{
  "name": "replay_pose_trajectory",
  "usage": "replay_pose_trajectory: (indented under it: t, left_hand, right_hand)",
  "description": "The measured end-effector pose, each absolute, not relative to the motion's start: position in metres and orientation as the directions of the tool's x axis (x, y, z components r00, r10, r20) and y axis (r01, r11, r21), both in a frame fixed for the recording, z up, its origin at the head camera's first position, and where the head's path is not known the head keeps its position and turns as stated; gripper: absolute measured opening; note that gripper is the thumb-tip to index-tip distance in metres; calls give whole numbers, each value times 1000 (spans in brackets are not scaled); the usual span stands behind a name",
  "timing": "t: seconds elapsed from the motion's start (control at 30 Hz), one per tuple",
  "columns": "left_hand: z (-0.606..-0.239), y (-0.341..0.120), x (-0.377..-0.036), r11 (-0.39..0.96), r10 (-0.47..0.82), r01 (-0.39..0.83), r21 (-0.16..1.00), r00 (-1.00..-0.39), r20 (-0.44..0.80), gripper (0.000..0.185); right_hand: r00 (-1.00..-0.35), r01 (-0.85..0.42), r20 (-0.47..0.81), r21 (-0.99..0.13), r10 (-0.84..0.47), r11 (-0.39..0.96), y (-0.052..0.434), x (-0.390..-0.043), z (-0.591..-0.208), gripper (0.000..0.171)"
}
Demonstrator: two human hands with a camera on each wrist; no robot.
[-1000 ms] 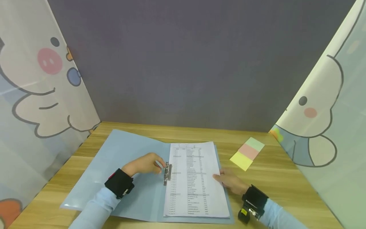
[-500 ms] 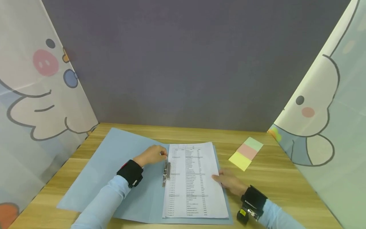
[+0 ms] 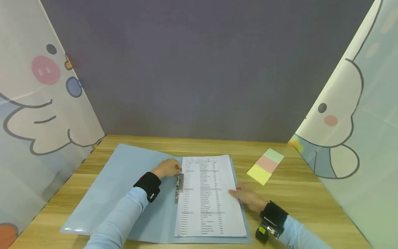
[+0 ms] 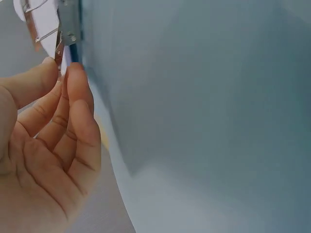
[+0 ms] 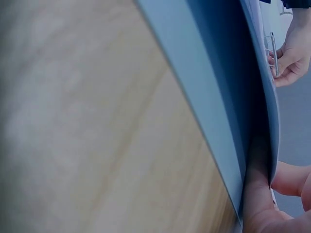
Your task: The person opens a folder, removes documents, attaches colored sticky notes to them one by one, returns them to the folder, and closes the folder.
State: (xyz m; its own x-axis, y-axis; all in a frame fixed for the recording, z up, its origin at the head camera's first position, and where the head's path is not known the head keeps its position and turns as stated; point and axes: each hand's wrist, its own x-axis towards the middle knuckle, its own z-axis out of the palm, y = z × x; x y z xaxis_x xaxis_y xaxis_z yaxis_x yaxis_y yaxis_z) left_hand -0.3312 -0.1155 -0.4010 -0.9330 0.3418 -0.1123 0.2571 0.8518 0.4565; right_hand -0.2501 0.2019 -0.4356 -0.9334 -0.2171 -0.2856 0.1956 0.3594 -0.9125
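Observation:
A light-blue folder (image 3: 124,183) lies spread wide, with a stack of printed sheets (image 3: 211,193) on its right side. Along the left margin of the sheets runs a metal ring-binder clip (image 3: 178,190). My left hand (image 3: 167,168) is at its far end; in the left wrist view, thumb and fingertips pinch the tip of the clip's metal lever (image 4: 59,52). The right hand (image 3: 248,197) grips the sheets' right edge, thumb on top. In the right wrist view its finger (image 5: 258,194) reaches under the stack, between it and the cover.
Pale green, pink and yellow sticky notes (image 3: 265,166) lie on the wooden table (image 3: 304,193), right of the folder. A dark grey panel (image 3: 199,69) rises behind the table. Cartoon-printed curtains (image 3: 25,103) close in both sides.
My left hand has moved from the clip's middle up to its far end and now pinches the lever there. The right hand keeps its grip on the sheets' edge.

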Motion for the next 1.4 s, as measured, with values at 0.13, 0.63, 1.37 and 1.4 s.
replay_pose_trajectory:
  t: [0.13,0.63,1.37,1.4]
  left_hand:
    - [-404,-115,-331,853,338,256,455,-935,-109,12]
    - [-402,-121,-323,864,318,230,447,-939,-131,39]
    - [-396,-108,-197,878,477,477,41,-862,-175,59]
    - [-397,-107,-196,878,476,477,38,-862,-174,63]
  right_hand:
    - [-930,189,-282,-917,-235,351,201,-250,-435,24]
    - [-921,191,-286,-923,-263,333,203,-251,-435,26]
    - [-891,228,-302,-943,-340,240,208,-249,-436,38]
    - [-888,227,-301,-944,-347,238,208,-250,-436,39]
